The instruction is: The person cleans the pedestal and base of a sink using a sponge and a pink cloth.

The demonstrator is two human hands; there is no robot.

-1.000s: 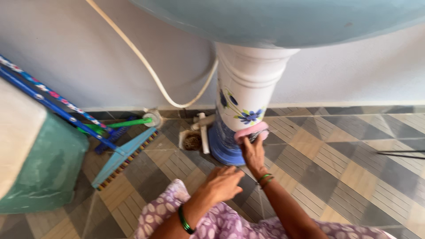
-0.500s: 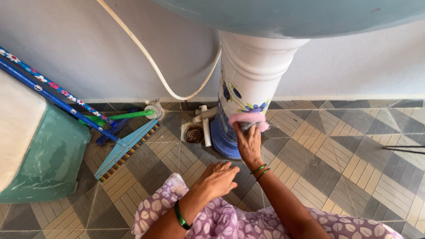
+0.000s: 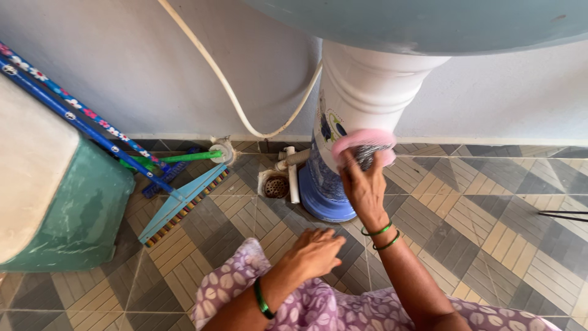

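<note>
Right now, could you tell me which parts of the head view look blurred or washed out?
Head view: the pink scrubber in the right hand is smeared by motion; the left hand is slightly soft; floor tiles and the pedestal stay sharp, evenly daylit, with no harsh glare.

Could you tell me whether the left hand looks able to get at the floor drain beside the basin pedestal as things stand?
Probably yes. The left hand hangs empty over the tiles, and the floor drain lies ahead of it with only bare floor between. The white pipe runs beside the drain, not over it.
</note>
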